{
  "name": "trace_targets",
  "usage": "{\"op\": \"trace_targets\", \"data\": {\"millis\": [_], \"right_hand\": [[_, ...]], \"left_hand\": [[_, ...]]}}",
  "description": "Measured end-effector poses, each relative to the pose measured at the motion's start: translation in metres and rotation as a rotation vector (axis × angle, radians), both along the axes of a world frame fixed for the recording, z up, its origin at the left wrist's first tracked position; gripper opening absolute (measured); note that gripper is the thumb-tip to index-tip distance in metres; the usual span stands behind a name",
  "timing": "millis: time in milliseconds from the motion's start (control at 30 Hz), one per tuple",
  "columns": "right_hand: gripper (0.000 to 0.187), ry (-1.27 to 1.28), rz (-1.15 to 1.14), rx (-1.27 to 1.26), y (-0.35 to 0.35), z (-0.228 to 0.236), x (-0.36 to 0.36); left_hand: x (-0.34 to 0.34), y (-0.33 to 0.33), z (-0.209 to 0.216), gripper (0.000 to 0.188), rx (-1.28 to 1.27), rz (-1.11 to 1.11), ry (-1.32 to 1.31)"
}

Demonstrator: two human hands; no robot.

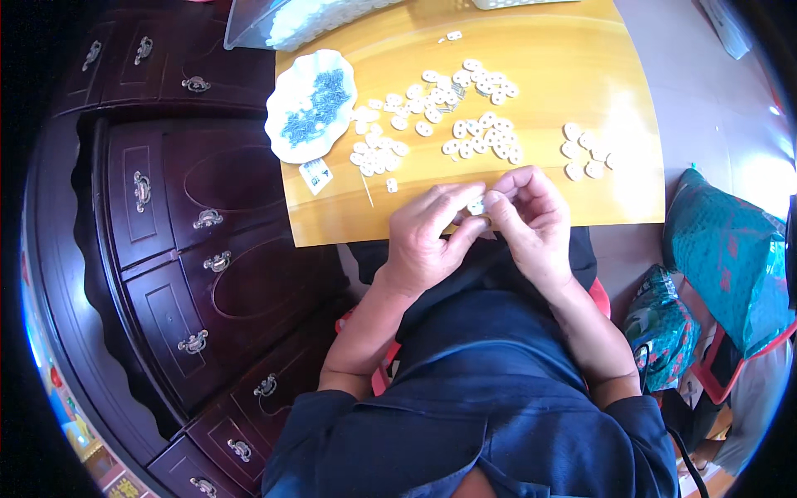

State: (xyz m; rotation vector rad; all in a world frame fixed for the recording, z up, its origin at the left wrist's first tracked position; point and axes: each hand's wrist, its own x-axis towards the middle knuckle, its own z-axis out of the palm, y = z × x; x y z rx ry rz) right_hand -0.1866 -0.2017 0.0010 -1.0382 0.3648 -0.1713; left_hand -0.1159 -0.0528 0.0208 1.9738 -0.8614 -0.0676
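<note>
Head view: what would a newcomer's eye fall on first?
Probably the white piece between the left hand and right hand, at the near edge of the table. Beyond it, similar pieces lie in clusters. A white dish of dark bits sits at the table's left edge.

The left forearm (pixel 365 328) and right forearm (pixel 591 328) slant inward from the near side, elbows bent and spread. The left hand (pixel 427 236), on the left, brings thumb and fingers toward the right hand (pixel 535 224), whose thumb points far and left (its other fingers curl inward).
</note>
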Motion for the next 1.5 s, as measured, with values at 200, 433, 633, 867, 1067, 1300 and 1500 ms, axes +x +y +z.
{"op": "trace_targets", "data": {"millis": [200,433,633,867,1067,1300,1500], "right_hand": [[0.005,-0.024,-0.094,-0.580,-0.023,-0.005,0.009],[0.007,0.064,-0.057,-0.978,-0.059,0.007,0.010],[0.011,0.135,-0.069,-1.182,-0.077,0.003,0.001],[0.011,0.141,-0.193,-1.334,-0.085,-0.002,0.007],[0.016,-0.027,-0.305,-1.350,-0.060,0.008,0.002],[0.021,-0.059,0.097,-0.474,-0.001,0.000,-0.008],[0.025,-0.069,0.091,-0.251,-0.004,-0.012,-0.011]], "left_hand": [[0.016,0.035,-0.008,0.030,0.122,0.264,-0.117],[0.032,0.069,-0.021,0.021,0.305,0.398,-0.195],[0.034,0.068,-0.027,0.020,0.273,0.378,-0.145],[0.038,0.061,-0.020,0.015,0.311,0.364,-0.142],[0.035,0.051,-0.020,0.013,0.314,0.314,-0.208],[0.010,0.022,-0.011,0.007,-0.130,0.151,0.520],[-0.005,-0.006,0.000,0.001,-0.253,0.067,0.675]]}}
